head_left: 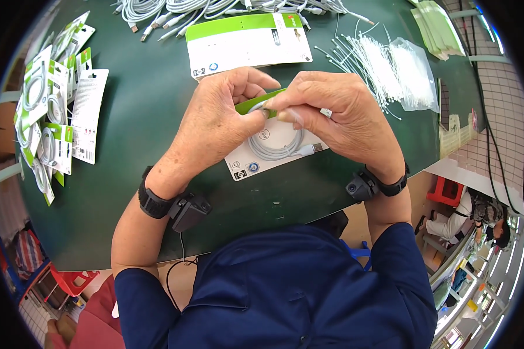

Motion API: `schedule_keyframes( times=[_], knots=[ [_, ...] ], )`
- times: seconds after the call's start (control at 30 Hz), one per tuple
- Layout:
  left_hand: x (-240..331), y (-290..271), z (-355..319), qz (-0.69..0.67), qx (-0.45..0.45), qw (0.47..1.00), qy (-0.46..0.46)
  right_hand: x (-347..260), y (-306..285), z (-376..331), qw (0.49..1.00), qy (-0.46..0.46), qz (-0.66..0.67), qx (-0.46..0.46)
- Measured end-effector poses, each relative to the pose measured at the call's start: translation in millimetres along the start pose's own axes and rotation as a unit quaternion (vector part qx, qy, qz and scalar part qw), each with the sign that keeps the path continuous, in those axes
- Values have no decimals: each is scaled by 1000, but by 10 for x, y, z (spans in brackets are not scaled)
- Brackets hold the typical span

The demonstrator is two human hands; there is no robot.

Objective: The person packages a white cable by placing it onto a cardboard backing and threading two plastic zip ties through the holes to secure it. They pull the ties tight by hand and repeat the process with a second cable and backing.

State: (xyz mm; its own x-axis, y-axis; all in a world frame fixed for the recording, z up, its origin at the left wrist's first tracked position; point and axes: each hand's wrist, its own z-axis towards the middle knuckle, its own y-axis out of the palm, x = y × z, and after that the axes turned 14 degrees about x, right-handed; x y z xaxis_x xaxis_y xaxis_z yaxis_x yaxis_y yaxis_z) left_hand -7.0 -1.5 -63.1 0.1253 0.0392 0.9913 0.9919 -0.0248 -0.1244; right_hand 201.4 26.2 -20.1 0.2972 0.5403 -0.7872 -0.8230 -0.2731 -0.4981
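Note:
A coiled light-grey USB cable (276, 155) lies against a white and green packaging card (285, 170) in front of me, its metal plug at the card's right side. My left hand (215, 116) closes on the card's upper left, its thumb pressed at the top of the coil. Meeting that thumb, my right hand (349, 116) pinches with thumb and forefinger at the coil's top; what sits between those fingertips is too small to make out. The fingers hide the upper part of the card and coil.
Beyond my hands lies a stack of flat cards (244, 49), with loose grey cables (209, 9) behind it. White cable ties (367, 67) spread at the far right beside a plastic bag (416, 75). Packaged cables (46, 116) pile up at left; green-white cards (436, 29) lie far right.

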Motion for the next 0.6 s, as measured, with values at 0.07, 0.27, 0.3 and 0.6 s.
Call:
schedule_keyframes(
  times=[0.07, 0.27, 0.3, 0.6],
  knots=[
    [-6, -7, -4, 11, 0, 1000, 16, -2, -23, -3, 999, -1, 22, -27],
    [-54, -22, 16, 38, -4, 998, 55, -18, -51, -47, 998, 27, 42, -43],
    [-53, -22, 17, 38, -3, 998, 55, -20, -43, -58, 997, 39, 52, -33],
    [-38, -17, 12, 11, -1, 999, 51, -34, 62, -166, 997, -28, -26, 62]
  ],
)
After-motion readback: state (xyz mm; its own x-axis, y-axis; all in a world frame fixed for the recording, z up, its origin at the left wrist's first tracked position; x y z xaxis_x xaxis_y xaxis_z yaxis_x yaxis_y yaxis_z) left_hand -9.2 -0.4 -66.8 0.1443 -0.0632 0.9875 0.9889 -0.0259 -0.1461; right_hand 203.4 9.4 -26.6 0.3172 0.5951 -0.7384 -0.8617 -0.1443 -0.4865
